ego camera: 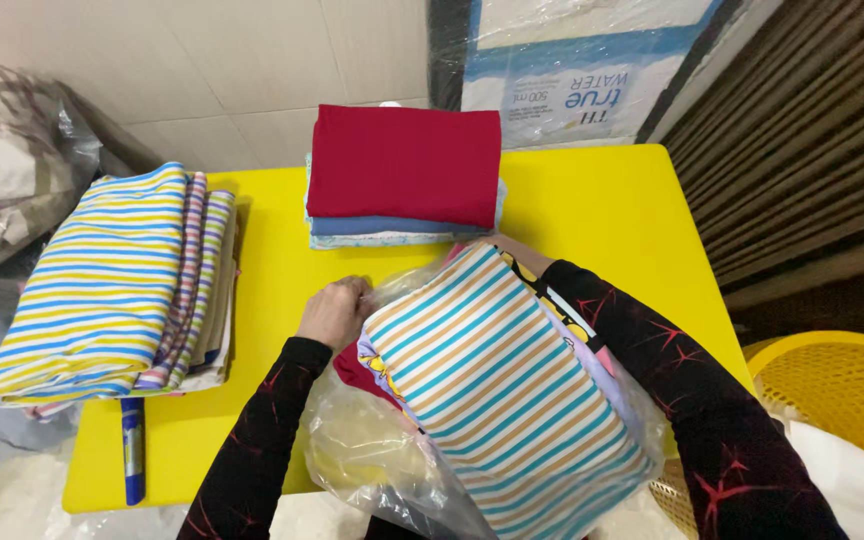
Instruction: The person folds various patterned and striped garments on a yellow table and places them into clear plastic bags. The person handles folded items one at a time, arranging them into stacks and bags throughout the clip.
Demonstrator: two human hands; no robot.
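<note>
Looking down through the head cam at a yellow table [602, 210]. Right in front of me, around 6 o'clock, is a folded stack of clothes [507, 395] with a teal, tan and white striped piece on top, tilted and sitting partway inside a clear plastic bag [367, 450]. The bag bunches up at the near edge of the table, at the stack's lower left.

My left hand [334, 312] is at the stack's upper left corner, about 10 o'clock from its middle. Fingers are curled in tight and seem to be pinching the bag's edge where it meets the cloth, though I can't say for sure which of the two they've got. My right hand is hidden behind the far side of the stack; only the dark sleeve [672, 370] with red marks shows, running along the right edge, so I can't tell how those fingers sit.

At 12 o'clock there's another folded pile with a red cloth [404, 165] on top. At 9 o'clock sits a pile of yellow, blue and white striped fabric [102, 280], and just below it, near the table's front left corner, a blue pen [132, 450]. A yellow basket [832, 390] is off at 3 o'clock, beside the table.
</note>
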